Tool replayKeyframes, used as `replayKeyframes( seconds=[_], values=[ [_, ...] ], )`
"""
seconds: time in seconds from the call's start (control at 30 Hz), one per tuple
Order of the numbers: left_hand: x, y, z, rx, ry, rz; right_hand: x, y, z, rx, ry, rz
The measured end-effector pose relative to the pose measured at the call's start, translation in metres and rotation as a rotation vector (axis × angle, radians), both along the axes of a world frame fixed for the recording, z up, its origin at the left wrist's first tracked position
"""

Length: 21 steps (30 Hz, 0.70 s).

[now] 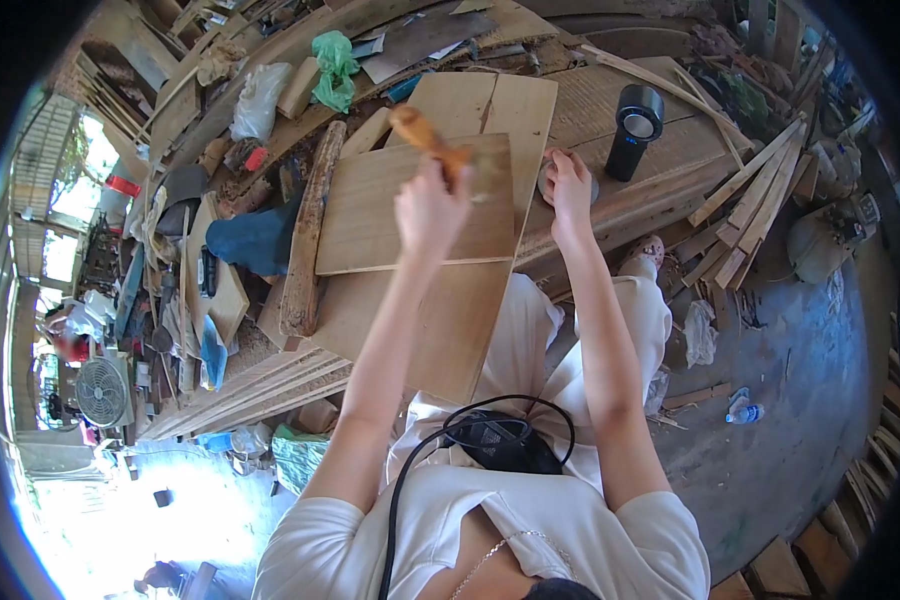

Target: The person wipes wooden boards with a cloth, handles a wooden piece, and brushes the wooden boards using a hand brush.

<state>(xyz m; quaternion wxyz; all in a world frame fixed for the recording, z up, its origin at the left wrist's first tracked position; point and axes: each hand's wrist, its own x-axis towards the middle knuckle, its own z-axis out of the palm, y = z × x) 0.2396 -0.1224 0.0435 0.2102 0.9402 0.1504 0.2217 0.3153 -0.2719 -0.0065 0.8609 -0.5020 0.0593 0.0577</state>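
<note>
My left hand (433, 212) is closed around a brush with an orange wooden handle (417, 130), whose pale bristle end (490, 175) is blurred over a flat wooden board (370, 225). That board rests on larger, pale wooden panels (470, 300) above my lap. Just right of the panels, my right hand (568, 190) has its fingers curled over the rim of a round greyish container (593, 188), mostly hidden by the hand. Beyond this hand, a black cylindrical device (627, 145) with a small blue light stands on a thick plank (570, 125).
A rough wooden post (310, 240) and blue cloth (250, 240) lie left of the board. Wood strips (760, 205) are piled at the right. Green (335, 70) and white (260, 100) plastic bags sit among scraps at the back. A bottle (743, 410) lies on the floor.
</note>
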Motion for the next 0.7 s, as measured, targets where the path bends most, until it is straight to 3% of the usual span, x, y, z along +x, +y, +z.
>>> replayKeyframes(
  seconds=[0.07,0.13,0.23,0.4,0.53,0.63,0.67,0.7],
  values=[
    [-0.013,0.047,0.001,0.013,-0.033,0.126,0.003,0.005,-0.001,0.004,0.006,-0.031],
    [-0.026,0.099,-0.004,0.204,-0.035,0.325,0.004,0.007,-0.002,0.009,-0.003,-0.027],
    [-0.035,0.122,0.0,0.39,0.066,0.559,0.003,0.007,-0.004,0.032,-0.001,-0.008],
    [-0.002,0.046,-0.033,0.737,0.121,0.325,0.004,0.012,-0.007,0.014,-0.013,-0.008],
    [-0.002,-0.054,0.005,0.246,0.072,-0.029,0.005,0.009,-0.012,0.026,-0.041,0.007],
    [-0.007,-0.05,-0.007,0.049,0.039,-0.156,0.004,0.006,-0.006,0.027,-0.03,-0.015],
    [-0.009,-0.034,-0.013,-0.132,-0.034,-0.143,0.003,0.004,-0.005,0.032,-0.022,0.003],
    [-0.015,-0.017,-0.016,-0.116,-0.078,-0.062,0.003,0.003,-0.004,0.042,-0.011,0.022]
  ],
)
